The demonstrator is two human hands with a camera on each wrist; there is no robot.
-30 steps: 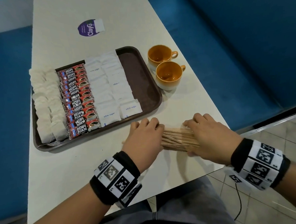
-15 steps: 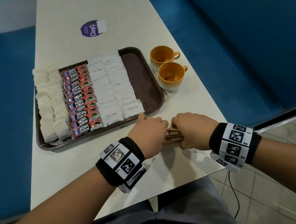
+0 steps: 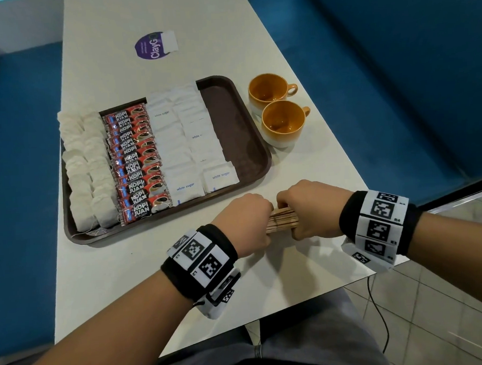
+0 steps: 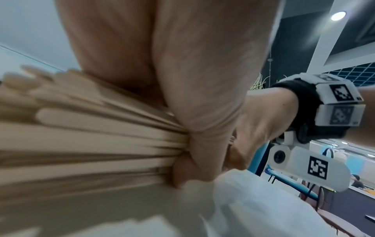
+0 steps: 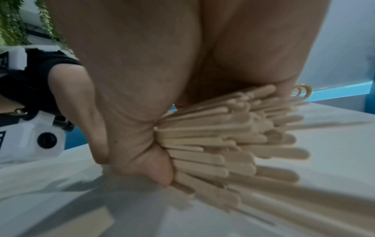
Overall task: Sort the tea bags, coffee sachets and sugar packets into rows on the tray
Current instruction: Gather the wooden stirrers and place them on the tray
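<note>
A brown tray holds rows: white tea bags on the left, red Kopi Juan coffee sachets in the middle, white sugar packets to their right. Just in front of the tray, my left hand and right hand both grip one bundle of wooden stir sticks on the table. In the left wrist view the sticks fan out from my fist. The right wrist view shows the sticks fanning out of my right fist.
Two orange cups stand right of the tray near the table edge. A purple round sticker lies further up the white table. Blue benches flank the table on both sides.
My hands slid together along the spread sticks and closed round them, squeezing the loose pile into a tight bundle. The tray's rows are unchanged.
</note>
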